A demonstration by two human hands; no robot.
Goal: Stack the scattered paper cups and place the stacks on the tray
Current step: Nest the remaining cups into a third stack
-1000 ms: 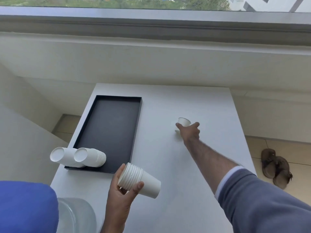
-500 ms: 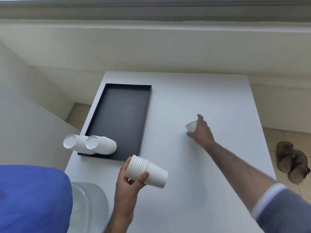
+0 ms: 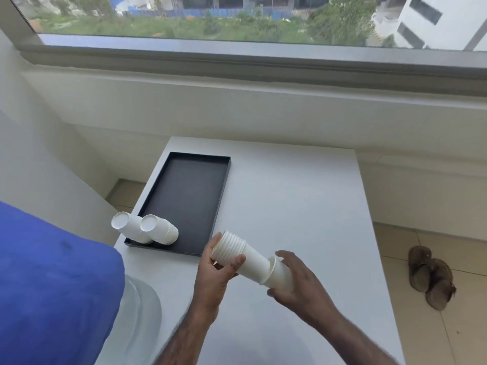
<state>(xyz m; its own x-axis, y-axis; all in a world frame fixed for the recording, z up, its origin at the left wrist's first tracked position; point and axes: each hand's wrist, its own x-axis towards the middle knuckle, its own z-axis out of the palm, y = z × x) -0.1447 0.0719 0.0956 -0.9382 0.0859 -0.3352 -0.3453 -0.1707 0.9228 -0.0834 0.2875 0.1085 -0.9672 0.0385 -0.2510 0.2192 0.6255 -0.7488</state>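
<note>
Two cup stacks (image 3: 147, 231) lay on their sides in the near corner of the black tray (image 3: 189, 196), left of centre. At lower centre, the left hand (image 3: 213, 270) gripped a third stack (image 3: 237, 255). The right hand (image 3: 297, 283), fingers curled, held a single cup (image 3: 278, 276) fitted over its base.

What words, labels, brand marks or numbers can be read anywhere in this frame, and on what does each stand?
No readable text anywhere.
The cup stack in the left hand and the single cup in the right hand: plain white, no print.
The two stacks on the tray: plain as well.
Buildings outdoors: no sign legible, too blurred.
</note>
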